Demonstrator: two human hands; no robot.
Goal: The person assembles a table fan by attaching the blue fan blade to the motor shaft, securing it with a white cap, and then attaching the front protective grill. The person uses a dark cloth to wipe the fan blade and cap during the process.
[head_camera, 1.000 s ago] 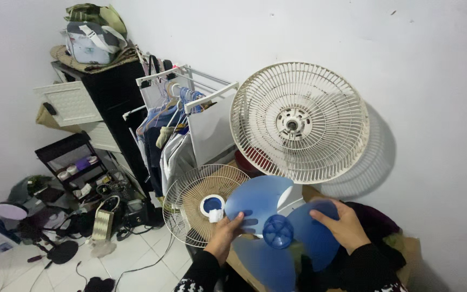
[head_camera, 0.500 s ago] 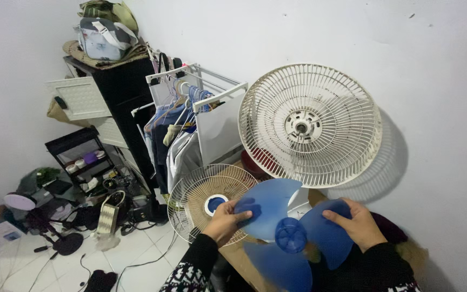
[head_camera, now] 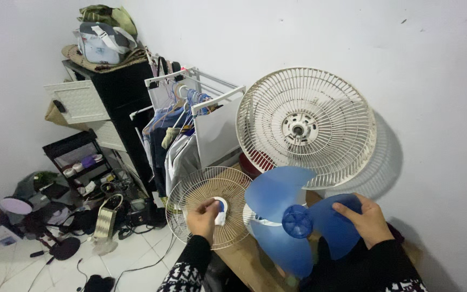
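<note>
2 hands work apart: the right hand (head_camera: 367, 220) clamps its fingers on 1 lobe of the blue blade (head_camera: 293, 216), while the left hand (head_camera: 204, 217) pinches a white cap (head_camera: 221, 218) at the front grille (head_camera: 207, 213), left of the blade; the rear grille (head_camera: 306, 126) stands above.

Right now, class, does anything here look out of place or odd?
Yes: the fan is in pieces. The blue blade is off, held by the right hand; the loose front grille stands beside the left hand.
</note>
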